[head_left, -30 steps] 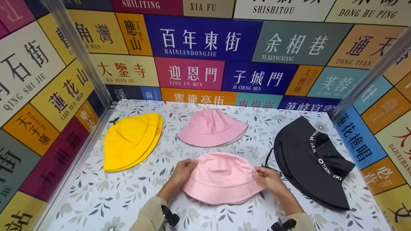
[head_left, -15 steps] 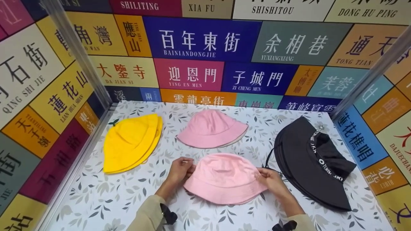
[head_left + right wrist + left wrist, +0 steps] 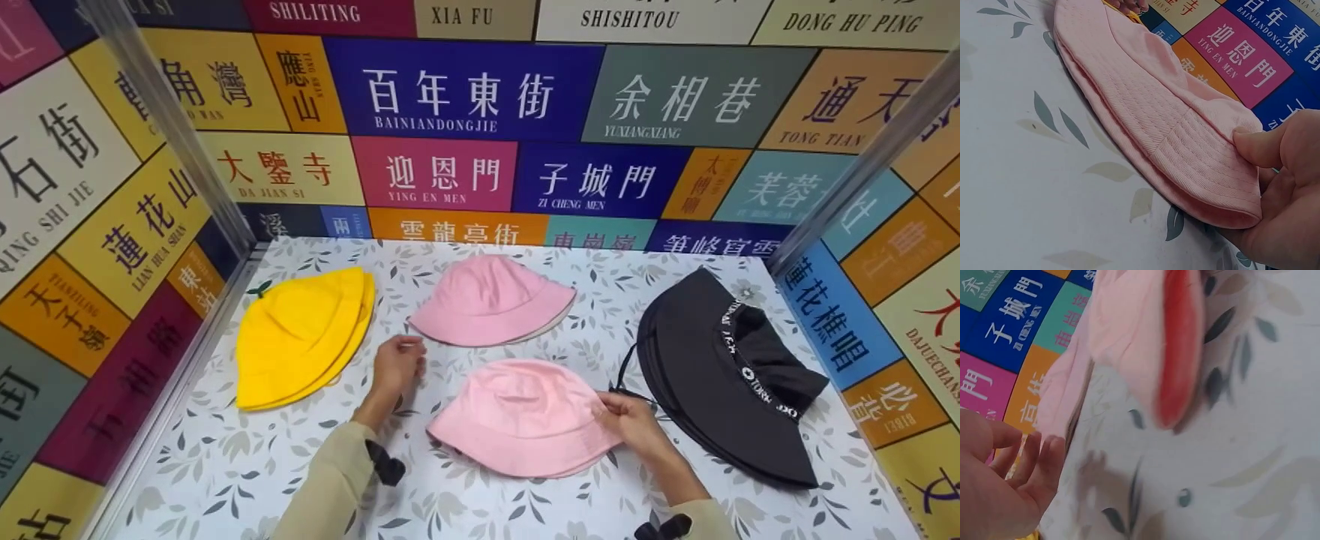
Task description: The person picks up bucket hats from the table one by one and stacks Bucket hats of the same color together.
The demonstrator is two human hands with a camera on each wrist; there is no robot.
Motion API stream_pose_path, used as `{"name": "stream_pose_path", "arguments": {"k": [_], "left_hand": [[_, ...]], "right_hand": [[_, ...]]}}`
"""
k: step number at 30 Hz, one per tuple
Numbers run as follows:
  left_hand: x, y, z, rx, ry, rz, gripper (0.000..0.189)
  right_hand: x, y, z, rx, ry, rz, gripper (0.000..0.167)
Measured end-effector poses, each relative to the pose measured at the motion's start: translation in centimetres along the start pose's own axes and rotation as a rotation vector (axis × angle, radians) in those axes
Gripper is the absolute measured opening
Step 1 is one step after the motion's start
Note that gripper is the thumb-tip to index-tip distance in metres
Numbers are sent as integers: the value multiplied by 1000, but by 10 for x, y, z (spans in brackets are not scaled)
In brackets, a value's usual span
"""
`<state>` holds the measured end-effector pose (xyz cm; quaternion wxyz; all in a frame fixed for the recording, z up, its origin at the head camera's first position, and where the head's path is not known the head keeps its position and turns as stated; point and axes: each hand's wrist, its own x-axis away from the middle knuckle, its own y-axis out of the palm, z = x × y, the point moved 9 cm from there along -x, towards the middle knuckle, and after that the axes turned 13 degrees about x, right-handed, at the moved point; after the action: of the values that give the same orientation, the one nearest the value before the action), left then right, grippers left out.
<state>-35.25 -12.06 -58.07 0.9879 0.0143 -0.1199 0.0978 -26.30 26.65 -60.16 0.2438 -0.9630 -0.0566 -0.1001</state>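
A light pink bucket hat (image 3: 525, 420) lies in front, crown away from me and brim toward me. My right hand (image 3: 637, 427) pinches its right side; in the right wrist view the thumb presses on top of the brim (image 3: 1202, 169) and the fingers go beneath. My left hand (image 3: 397, 367) is off the hat, loosely bent and holding nothing, between a yellow bucket hat (image 3: 304, 337) and a darker pink bucket hat (image 3: 491, 300). In the left wrist view a red lining (image 3: 1179, 349) shows inside the front pink hat.
A black wide-brimmed hat (image 3: 712, 382) with a lettered band and a cord lies at the right. The table (image 3: 465, 517) has a leaf-patterned cover. Walls (image 3: 465, 90) of coloured sign panels close it in at the back and both sides.
My left hand has let go of the front pink hat and moved up and left, away from it. My right hand keeps its pinch, and the hats have hardly shifted.
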Motion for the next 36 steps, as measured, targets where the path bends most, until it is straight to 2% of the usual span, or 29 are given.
{"name": "stream_pose_path", "arguments": {"k": [4, 8, 12, 15, 19, 23, 26, 32, 36], "left_hand": [[-11, -7, 21, -150, 97, 59, 24], [-23, -4, 34, -263, 144, 37, 30], [-35, 3, 34, -350, 125, -38, 52], [-43, 8, 29, -427, 86, -102, 70], [-51, 10, 24, -472, 59, -123, 75], [-56, 12, 19, -476, 73, -108, 72], [-58, 15, 15, -503, 93, -69, 69], [-56, 23, 9, -678, 179, 23, 61], [-55, 28, 9, -692, 182, 38, 59]], "right_hand": [[1, -1, 1, 14, -6, -6, 41], [3, -5, 3, 33, 29, 26, 41], [3, -6, 2, 45, 33, 40, 41], [2, -7, 1, 49, 18, 43, 41], [2, -6, 1, 36, 11, 27, 41], [2, -3, 1, 13, 5, 5, 42], [3, -2, -1, 1, -14, -4, 42], [5, 0, -4, 1, -86, -31, 41], [6, -1, -6, 15, -108, -25, 41]]}}
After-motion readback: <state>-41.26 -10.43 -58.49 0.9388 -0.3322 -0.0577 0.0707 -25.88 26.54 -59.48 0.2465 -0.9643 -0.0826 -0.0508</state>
